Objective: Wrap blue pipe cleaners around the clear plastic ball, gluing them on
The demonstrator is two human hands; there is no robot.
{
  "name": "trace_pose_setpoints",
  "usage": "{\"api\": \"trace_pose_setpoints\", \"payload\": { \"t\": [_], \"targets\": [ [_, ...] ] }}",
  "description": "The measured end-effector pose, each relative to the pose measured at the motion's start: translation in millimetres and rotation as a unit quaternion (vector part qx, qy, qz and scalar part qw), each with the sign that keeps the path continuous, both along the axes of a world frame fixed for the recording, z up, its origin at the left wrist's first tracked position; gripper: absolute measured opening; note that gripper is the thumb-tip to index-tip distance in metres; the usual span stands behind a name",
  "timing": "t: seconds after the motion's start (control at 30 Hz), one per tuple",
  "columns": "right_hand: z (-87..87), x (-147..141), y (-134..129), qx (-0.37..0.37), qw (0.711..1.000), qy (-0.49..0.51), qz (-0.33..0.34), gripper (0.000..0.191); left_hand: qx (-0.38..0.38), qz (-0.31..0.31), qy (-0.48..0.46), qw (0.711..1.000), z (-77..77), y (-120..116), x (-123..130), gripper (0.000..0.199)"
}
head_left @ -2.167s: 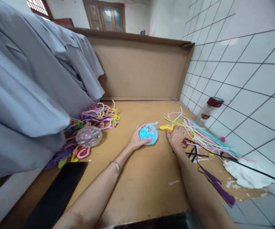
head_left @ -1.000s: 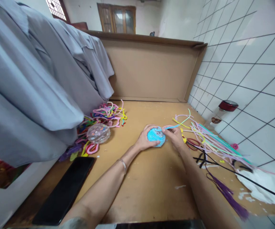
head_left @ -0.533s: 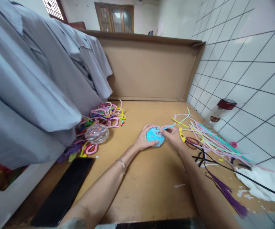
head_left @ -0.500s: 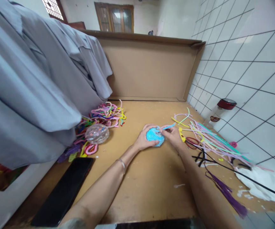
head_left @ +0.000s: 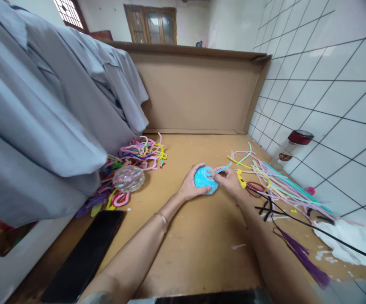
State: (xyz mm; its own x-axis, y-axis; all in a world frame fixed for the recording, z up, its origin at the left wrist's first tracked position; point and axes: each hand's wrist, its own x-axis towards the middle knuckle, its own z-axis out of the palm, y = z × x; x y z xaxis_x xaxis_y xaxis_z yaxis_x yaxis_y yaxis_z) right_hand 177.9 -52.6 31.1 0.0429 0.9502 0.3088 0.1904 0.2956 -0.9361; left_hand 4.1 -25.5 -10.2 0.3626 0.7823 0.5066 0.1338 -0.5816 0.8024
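My left hand [head_left: 189, 185] is wrapped round a rounded object [head_left: 203, 177] covered with blue coils, its thumb along the lower edge. At the object's right side, the fingers of my right hand [head_left: 228, 180] pinch a blue pipe cleaner [head_left: 224, 169], whose free end sticks out up and to the right. Part of the object's surface near my right fingertips looks clear or silvery. Its underside is hidden.
Left: a heap of coloured pipe cleaners [head_left: 145, 150], a clear faceted bowl [head_left: 128, 178], a black phone [head_left: 84, 255] and grey cloth [head_left: 53, 105]. Right: long pipe cleaners [head_left: 281, 185], a yellow-handled tool [head_left: 241, 179], a red-lidded jar [head_left: 292, 147], a purple tassel [head_left: 303, 255] and white tissue [head_left: 344, 242].
My right fingers have shifted very slightly at the object's edge, and the blue end has moved a little left. Both hands keep their holds.
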Motion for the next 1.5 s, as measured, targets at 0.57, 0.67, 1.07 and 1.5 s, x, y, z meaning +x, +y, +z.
{"api": "trace_pose_setpoints", "payload": {
  "t": [0.57,0.67,1.07,1.5],
  "targets": [
    [1.7,-3,-1,0.009,0.999,-0.025,-0.024,0.017,0.007,-0.016,-0.027,0.999,-8.0,0,2,0.065],
    [0.9,-2,0,0.015,0.999,-0.04,-0.03,0.014,0.009,-0.018,-0.032,0.999,-9.3,1,2,0.065],
    [4.8,-3,-3,0.01,0.996,-0.082,-0.033,0.013,0.017,-0.015,-0.031,0.999,-11.1,3,2,0.068],
    [4.5,-4,-4,0.024,0.995,-0.085,-0.034,0.011,0.071,-0.027,-0.014,0.997,-5.7,4,1,0.055]
  ]
}}
